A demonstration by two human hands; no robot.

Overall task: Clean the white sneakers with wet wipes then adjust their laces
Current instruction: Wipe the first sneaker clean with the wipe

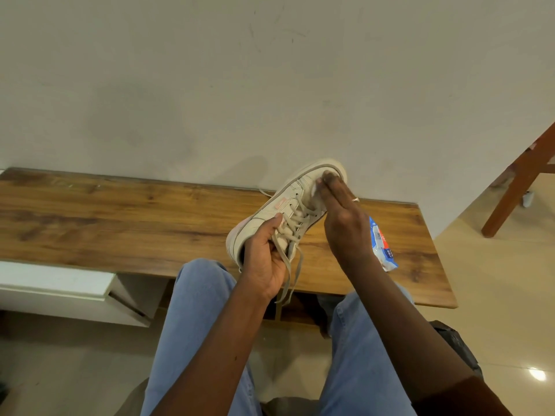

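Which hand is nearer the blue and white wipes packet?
Right. The right hand presses the toe of the white lace-up sneaker, its wrist beside the blue and white wipes packet; the left hand grips the sneaker's heel end, farther left.

The wet wipe (317,186) is mostly hidden under the right hand (342,226), whose forearm partly covers the wipes pack (382,248).

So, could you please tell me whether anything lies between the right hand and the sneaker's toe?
Only the wet wipe, which the right hand presses with straight fingers onto the toe of the sneaker. Nothing else visible lies between them.
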